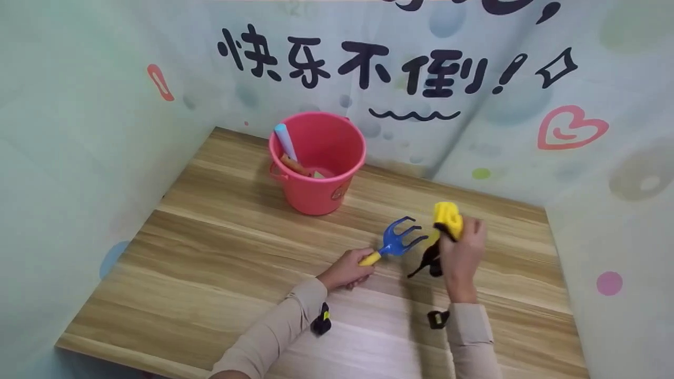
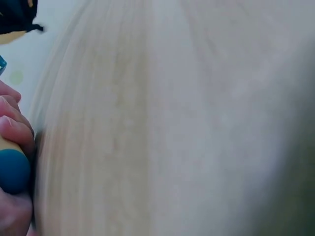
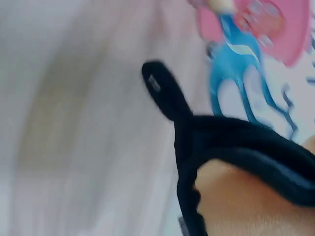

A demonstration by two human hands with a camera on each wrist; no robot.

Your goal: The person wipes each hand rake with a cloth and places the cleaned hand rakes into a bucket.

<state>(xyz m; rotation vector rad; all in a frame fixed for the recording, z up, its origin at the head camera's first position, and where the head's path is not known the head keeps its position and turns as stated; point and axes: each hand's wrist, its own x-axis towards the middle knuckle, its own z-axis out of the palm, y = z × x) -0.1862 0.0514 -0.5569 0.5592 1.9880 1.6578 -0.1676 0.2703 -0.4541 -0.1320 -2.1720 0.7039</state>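
My left hand (image 1: pixel 348 269) grips the yellow handle of a blue toy hand rake (image 1: pixel 394 243), whose prongs point right, above the table. In the left wrist view, curled fingers wrap the handle, and its blue butt end (image 2: pixel 14 169) shows. Raised at the right, my right hand (image 1: pixel 464 252) holds a yellow-and-black item (image 1: pixel 447 218) of unclear kind. Dark strap-like parts (image 1: pixel 433 258) hang below that hand. A black looped piece (image 3: pixel 165 91) fills much of the right wrist view, with the rake prongs (image 3: pixel 236 59) behind it.
A red bucket (image 1: pixel 316 197) stands at the back of the wooden table (image 1: pixel 210 252), holding a light-blue-tipped stick (image 1: pixel 285 141) and a brown piece (image 1: pixel 295 165). Printed cloth walls (image 1: pixel 389 126) border the table. Small black devices (image 1: pixel 321 319) sit by both wrists.
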